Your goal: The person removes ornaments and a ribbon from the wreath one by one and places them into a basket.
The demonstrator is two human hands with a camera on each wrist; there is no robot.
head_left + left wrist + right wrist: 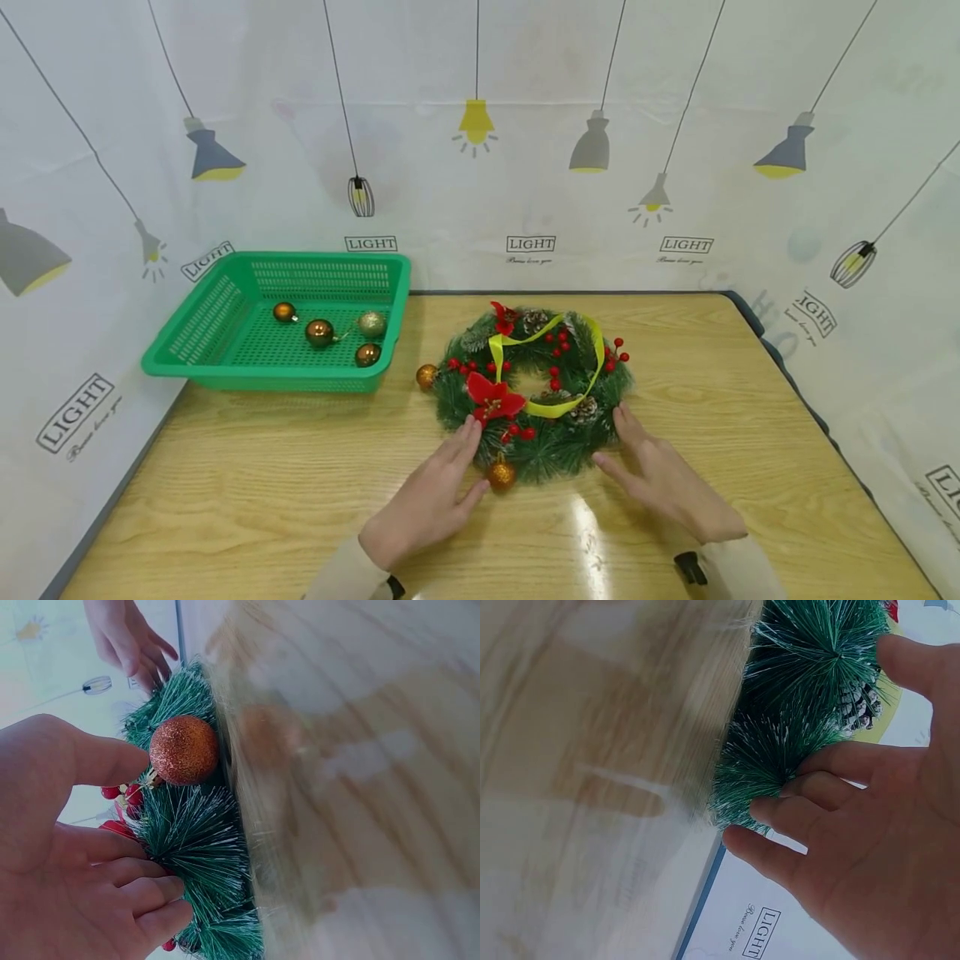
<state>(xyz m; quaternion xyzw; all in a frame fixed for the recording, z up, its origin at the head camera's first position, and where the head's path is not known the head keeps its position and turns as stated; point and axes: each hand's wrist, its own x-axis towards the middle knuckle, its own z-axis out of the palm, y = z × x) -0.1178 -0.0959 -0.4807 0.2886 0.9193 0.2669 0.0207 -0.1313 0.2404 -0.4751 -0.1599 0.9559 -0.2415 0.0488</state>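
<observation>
Left hand (427,500) and right hand (663,483) lie low over the pale wood-grain worktop (262,492), one on each side of the near edge of the round green artificial-pine wreath (536,387). Both hands are spread, fingers nearly straight, gripping nothing.

Left hand: fingertips rest against the needles at the wreath's near-left rim, beside the red fabric poinsettia (492,400); the thumb sits just beside the glittery orange bauble (501,475) hung at the near edge (left wrist view shows the bauble (184,749) right off the thumb tip, whether touching cannot be told).

Right hand: fingers reach into the frosted needle tufts at the near-right rim, close to a brown pine cone (857,699); contact with the tips looks likely.

Wreath position: flat on the worktop, centre, just right of the green perforated plastic basket (225,321).

Handling, judged: light, ring fairly stiff, needles springy and yielding. Baubles, red berries and the loose yellow ribbon (551,337) look easy to snag or knock off. Best hold is the ring body at opposite sides, under the needles, away from the trimmings.

Further back: a second orange bauble (426,376) at the wreath's left edge; four small gold and bronze baubles (320,332) lie in the basket. Behind, a white lamp-printed backdrop (480,167).
</observation>
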